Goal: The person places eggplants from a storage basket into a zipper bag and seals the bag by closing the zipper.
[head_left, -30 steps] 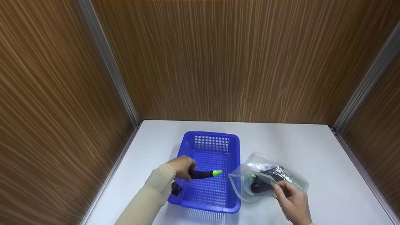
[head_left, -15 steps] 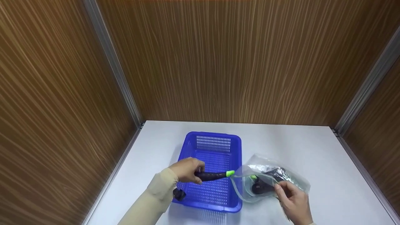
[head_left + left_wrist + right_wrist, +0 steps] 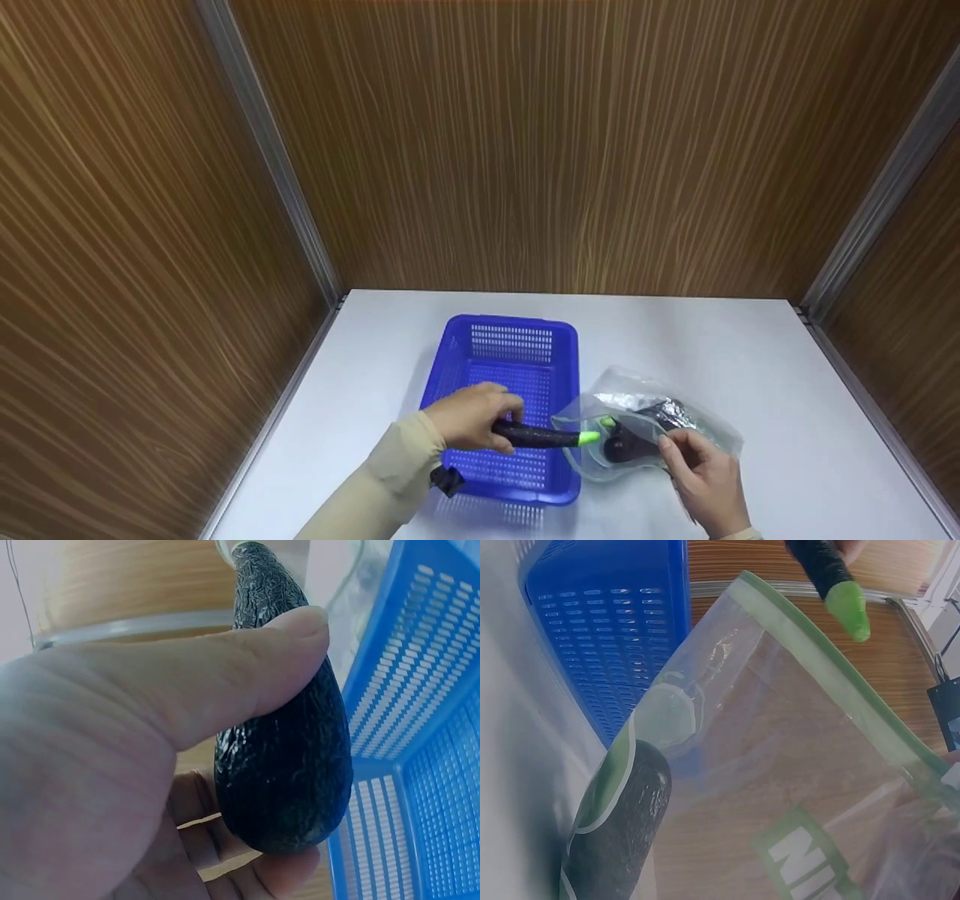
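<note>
My left hand (image 3: pixel 476 420) grips a dark eggplant (image 3: pixel 541 436) with a bright green stem end pointing right. In the left wrist view the thumb lies across the eggplant's (image 3: pixel 289 765) wrinkled skin, with the fingers curled beneath. A clear zip bag (image 3: pixel 619 381) lies to the right, its mouth spread toward the left hand. My right hand (image 3: pixel 706 478) pinches the bag's near rim between thumb and fingers. Inside the bag are dark eggplants (image 3: pixel 621 448), one showing a green stem. The held eggplant's green tip overlaps the bag mouth in the head view.
A blue plastic basket (image 3: pixel 574 367) stands under the left hand, directly left of the bag. Both are on a white table (image 3: pixel 787 390). Brown wood-grain panels (image 3: pixel 555 150) enclose the table at the back and sides.
My left hand has carried the eggplant rightward from over the basket, so its green tip has come to the bag mouth. The right hand keeps its hold on the bag's rim.
</note>
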`<state>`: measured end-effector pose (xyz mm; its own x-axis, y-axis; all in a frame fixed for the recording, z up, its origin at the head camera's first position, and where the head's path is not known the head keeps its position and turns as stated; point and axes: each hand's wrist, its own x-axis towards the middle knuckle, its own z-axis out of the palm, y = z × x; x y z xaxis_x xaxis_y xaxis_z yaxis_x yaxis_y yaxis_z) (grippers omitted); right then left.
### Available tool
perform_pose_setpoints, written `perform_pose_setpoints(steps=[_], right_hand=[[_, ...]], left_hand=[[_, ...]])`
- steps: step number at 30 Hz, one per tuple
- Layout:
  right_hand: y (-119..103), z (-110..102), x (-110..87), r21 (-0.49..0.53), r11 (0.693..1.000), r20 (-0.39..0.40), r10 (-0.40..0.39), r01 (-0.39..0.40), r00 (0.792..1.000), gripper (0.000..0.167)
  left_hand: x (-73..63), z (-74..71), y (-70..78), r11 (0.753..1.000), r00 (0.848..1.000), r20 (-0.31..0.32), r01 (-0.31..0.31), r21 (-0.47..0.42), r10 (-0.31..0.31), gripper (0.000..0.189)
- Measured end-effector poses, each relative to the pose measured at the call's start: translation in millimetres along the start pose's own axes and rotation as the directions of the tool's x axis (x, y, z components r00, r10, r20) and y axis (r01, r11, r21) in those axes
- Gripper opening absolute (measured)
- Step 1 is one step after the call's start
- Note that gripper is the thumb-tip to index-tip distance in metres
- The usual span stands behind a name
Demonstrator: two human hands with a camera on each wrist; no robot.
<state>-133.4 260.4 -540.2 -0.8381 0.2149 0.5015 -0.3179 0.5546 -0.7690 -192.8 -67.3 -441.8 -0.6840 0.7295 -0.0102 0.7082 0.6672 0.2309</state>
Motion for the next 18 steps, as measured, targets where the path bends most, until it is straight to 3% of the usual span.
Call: perform_pose_setpoints(steps=[12,18], right_hand=[[-3,0,-2.7,0.008,0.999,-0.013,-0.039,0.039,0.999,0.012],[-3,0,-3.0,0.011,1.000,0.019,-0.011,0.011,1.000,0.009]], left_hand=[[11.0,3.0,23.4,0.999,0.999,-0.016,-0.036,0.016,0.036,0.027],[14.6,6.2,34.4,0.998,0.997,-0.055,-0.045,0.045,0.047,0.027]])
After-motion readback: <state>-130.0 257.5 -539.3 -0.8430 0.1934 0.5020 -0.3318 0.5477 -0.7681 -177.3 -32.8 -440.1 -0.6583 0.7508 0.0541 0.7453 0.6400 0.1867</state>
